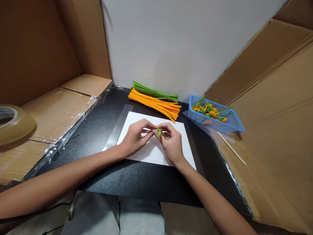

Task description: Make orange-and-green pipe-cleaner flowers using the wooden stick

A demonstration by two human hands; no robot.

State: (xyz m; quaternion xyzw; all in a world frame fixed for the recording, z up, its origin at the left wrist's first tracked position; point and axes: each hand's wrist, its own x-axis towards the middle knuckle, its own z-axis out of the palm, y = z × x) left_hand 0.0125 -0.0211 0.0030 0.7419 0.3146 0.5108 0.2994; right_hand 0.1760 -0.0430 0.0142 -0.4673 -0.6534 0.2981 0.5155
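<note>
The left hand point(136, 135) pinches at the orange end of a small green-and-orange piece point(159, 132) above the white sheet point(149, 154) on the black counter point(117, 178); its curled green length slants down rightward, nearer the person, grasped by the right hand point(173, 143).

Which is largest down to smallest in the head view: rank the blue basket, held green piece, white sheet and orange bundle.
1. White sheet, though partly covered
2. Blue basket
3. Orange bundle
4. Held green piece
</note>
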